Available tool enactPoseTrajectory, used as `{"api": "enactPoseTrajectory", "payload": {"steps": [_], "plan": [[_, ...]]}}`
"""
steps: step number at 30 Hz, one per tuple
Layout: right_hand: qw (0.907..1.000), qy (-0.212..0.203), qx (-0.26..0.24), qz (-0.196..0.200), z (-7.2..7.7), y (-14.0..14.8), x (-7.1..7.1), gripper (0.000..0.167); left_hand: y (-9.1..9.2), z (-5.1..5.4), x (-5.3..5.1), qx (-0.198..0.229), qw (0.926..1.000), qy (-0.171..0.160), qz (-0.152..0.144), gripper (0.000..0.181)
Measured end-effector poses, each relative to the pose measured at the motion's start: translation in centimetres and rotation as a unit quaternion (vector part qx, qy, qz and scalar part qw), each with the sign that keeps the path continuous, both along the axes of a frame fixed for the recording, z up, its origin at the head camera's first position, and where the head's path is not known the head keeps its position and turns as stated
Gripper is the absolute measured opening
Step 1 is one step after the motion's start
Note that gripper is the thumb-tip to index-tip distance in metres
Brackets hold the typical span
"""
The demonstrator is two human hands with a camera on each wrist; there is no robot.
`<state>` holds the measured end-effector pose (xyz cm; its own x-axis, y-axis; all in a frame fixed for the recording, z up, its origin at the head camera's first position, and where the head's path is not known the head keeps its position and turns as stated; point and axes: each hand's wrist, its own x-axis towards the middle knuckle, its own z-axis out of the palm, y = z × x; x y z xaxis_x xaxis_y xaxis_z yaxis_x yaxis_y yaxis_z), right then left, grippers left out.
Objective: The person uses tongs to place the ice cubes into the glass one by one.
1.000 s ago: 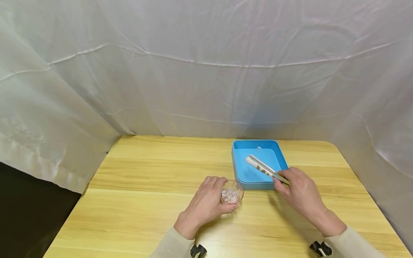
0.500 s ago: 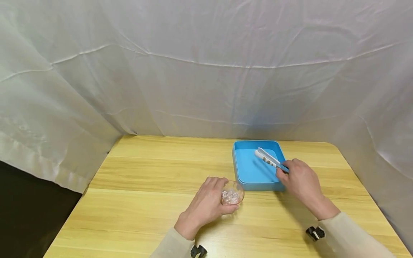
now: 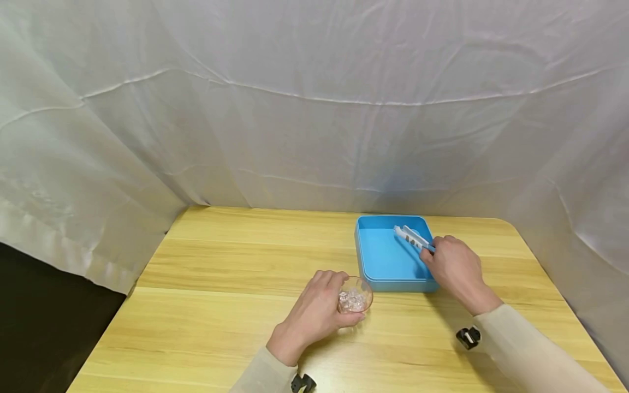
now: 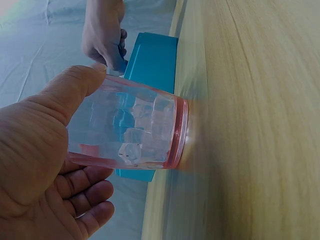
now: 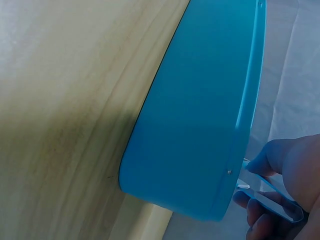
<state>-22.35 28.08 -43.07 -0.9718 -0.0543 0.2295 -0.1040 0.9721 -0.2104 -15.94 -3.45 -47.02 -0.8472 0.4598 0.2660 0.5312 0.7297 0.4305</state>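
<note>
In the head view my left hand [image 3: 314, 311] holds a clear pink-tinted cup [image 3: 362, 289] upright on the table, thumb on the near side and fingers on the far side. Several small clear cubes [image 4: 150, 122] lie in the bottom of the cup, as the left wrist view shows. My right hand [image 3: 454, 267] grips a pair of small tongs [image 3: 411, 240] with white patterned tips. Those tips reach down inside a blue square box [image 3: 388, 267], near its far wall. Whether anything sits between them is too small to tell. The box wall hides the tips in the right wrist view.
The wooden table [image 3: 236, 305] extends left and right of the box and cup. Pale cloth [image 3: 304, 147] hangs behind the table and along both sides. Each wrist carries a small black device [image 3: 468, 338].
My right hand has moved forward, carrying the tongs' tips from above the box's middle to its far part, where a small clear cube lay. My left hand and the cup stay put.
</note>
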Motion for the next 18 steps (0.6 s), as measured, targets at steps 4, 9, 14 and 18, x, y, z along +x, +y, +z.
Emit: {"api": "enactPoseTrajectory", "payload": {"steps": [4,9,14,18], "plan": [[1.0000,-0.005,0.008,-0.002,-0.2,-0.1,-0.6,0.034,0.0,0.0,0.0,-0.002,1.0000,0.000,-0.001,0.076],[0.9996,-0.021,0.014,-0.010,-0.4,-0.3,-1.3,0.034,0.1,0.0,-0.1,-0.002,1.0000,-0.002,-0.001,0.076],[0.9993,-0.030,0.017,-0.016,-0.8,-0.4,-1.7,0.034,0.1,0.0,0.0,-0.001,1.0000,-0.004,0.000,0.076],[0.9991,-0.032,0.020,-0.022,-0.9,-0.5,-1.9,0.035,0.2,0.0,0.0,-0.001,1.0000,-0.002,-0.001,0.076]]}}
